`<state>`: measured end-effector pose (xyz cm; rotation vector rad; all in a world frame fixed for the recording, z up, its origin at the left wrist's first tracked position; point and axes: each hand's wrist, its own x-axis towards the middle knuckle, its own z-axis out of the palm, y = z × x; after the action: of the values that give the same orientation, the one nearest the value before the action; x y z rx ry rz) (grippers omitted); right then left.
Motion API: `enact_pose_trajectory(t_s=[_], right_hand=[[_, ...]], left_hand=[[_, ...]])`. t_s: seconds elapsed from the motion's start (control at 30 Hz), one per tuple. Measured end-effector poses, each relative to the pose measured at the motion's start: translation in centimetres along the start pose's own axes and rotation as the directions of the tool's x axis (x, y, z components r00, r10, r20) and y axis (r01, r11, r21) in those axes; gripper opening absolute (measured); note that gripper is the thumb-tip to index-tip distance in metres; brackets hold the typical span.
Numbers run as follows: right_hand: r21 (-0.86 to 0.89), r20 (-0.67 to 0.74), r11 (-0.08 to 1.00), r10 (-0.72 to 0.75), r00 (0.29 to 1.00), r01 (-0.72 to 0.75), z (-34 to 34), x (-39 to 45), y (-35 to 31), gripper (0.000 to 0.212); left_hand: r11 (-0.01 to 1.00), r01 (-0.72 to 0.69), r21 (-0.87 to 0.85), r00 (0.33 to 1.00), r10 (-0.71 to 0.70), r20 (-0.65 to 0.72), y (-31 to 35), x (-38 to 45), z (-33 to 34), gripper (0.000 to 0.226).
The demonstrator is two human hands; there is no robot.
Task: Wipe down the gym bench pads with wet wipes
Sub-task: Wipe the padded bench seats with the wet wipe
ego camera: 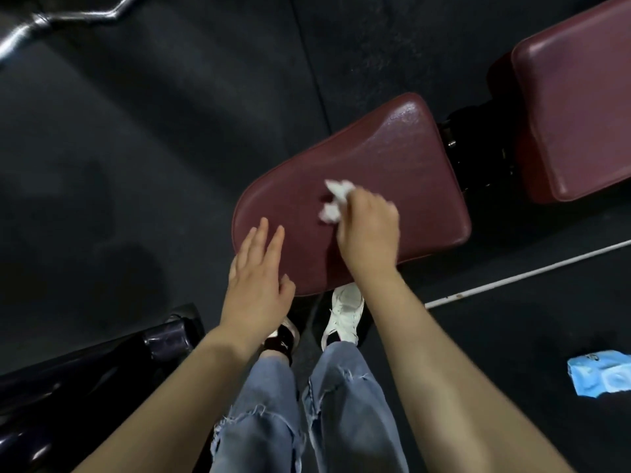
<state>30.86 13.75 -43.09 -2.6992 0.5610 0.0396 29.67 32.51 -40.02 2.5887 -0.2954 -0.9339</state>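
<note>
From the head camera I look straight down at a maroon seat pad (358, 186) of a gym bench, its padded surface tilted across the middle of the view. My right hand (370, 227) is over the centre of the pad, its fingers (355, 206) curled round a crumpled white wet wipe (336, 201) that sticks out past the knuckles on the far-left side of the hand; the wipe is blurred, and I cannot tell how much of it touches the vinyl. My left hand (257, 285) is at the pad's near-left corner, fingers straight and spread a little, holding nothing, the palm over the pad's edge; whether it rests on the pad or hovers just above it I cannot tell.

A second maroon back pad (577, 107) lies to the upper right, apart from the seat pad, with black frame hardware (474, 148) showing in the gap between them. A blue wet-wipe packet (599, 375) lies on the dark rubber floor (153, 148) at the right edge, well apart from the bench. A thin white rod (526, 274) runs along the floor just beyond the seat pad's right side. A curled chrome bar (68, 20) crosses the top left corner, and a glossy black machine part (85, 367) sits at lower left. Below the pad are my torn blue jeans (341, 404), a white shoe (345, 312) and a black shoe (281, 339).
</note>
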Motion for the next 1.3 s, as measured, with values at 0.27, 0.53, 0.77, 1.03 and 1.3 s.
enact_pose_trajectory(t_s=[0.27,0.53,0.77,1.03,1.3], right_hand=[[0.128,0.058,0.932,0.335,0.94,-0.34,-0.3,-8.1,3.1,0.009],[0.326,-0.012,0.945,-0.031,0.999,0.034,0.0,5.3,-4.2,0.017],[0.195,0.059,0.979,0.049,0.997,-0.059,0.2,2.6,-0.4,0.013],[0.207,0.153,0.808,0.531,0.834,-0.552,-2.2,-6.2,2.1,0.01],[0.075,0.084,0.997,0.012,0.996,-0.018,1.1,9.1,-5.4,0.009]], left_hand=[[0.966,-0.057,0.253,0.998,0.058,0.001,-0.3,2.5,0.0,0.097],[0.96,-0.044,0.276,0.999,0.044,0.007,-0.1,2.4,0.1,0.095],[0.985,-0.016,0.175,1.0,0.012,0.025,0.7,2.5,-0.6,0.083],[0.991,-0.063,0.115,0.998,0.059,0.036,2.1,3.7,-2.2,0.079],[0.972,-0.126,0.197,0.989,0.106,0.106,1.5,5.3,-3.4,0.081]])
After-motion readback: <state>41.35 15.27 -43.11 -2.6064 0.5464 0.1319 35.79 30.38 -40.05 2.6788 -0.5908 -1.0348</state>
